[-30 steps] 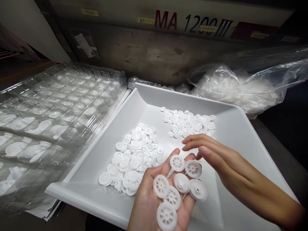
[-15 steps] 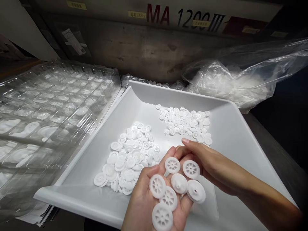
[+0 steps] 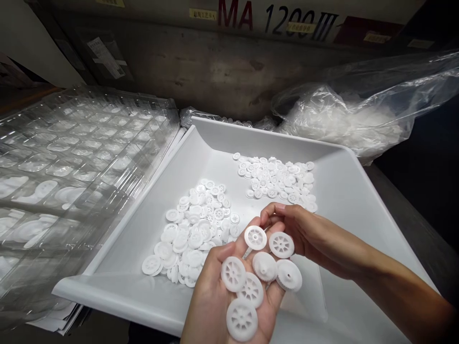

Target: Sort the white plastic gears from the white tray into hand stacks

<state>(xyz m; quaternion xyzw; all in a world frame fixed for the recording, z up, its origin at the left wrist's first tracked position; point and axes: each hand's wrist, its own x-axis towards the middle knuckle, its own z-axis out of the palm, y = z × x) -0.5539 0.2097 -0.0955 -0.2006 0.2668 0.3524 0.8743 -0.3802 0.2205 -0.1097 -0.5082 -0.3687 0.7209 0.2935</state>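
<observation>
My left hand (image 3: 229,291) is palm up and holds several white plastic gears, spread over the palm and fingers. Some show a spoked face, like the spoked gear (image 3: 241,319) near the heel of the palm; one gear (image 3: 264,266) has its central hub facing up. My right hand (image 3: 297,229) is curled at the left hand's fingertips, beside the outermost spoked gear (image 3: 281,245). Its thumb lies close to its index finger, and the other fingertips are partly hidden, so anything in them cannot be made out. Both hands are above a light grey tray (image 3: 362,191).
Inside the tray lie a nearer left pile of white gears (image 3: 193,234) and a farther pile (image 3: 276,179). Clear compartmented plastic trays (image 3: 82,138) with white parts are stacked at left. A clear plastic bag (image 3: 344,119) sits behind right, before a machine panel (image 3: 222,71).
The right thumb has drawn in toward the index finger. The gears at the left fingertips have shifted and tilted slightly, and a small stem below one no longer shows. The view moved slightly.
</observation>
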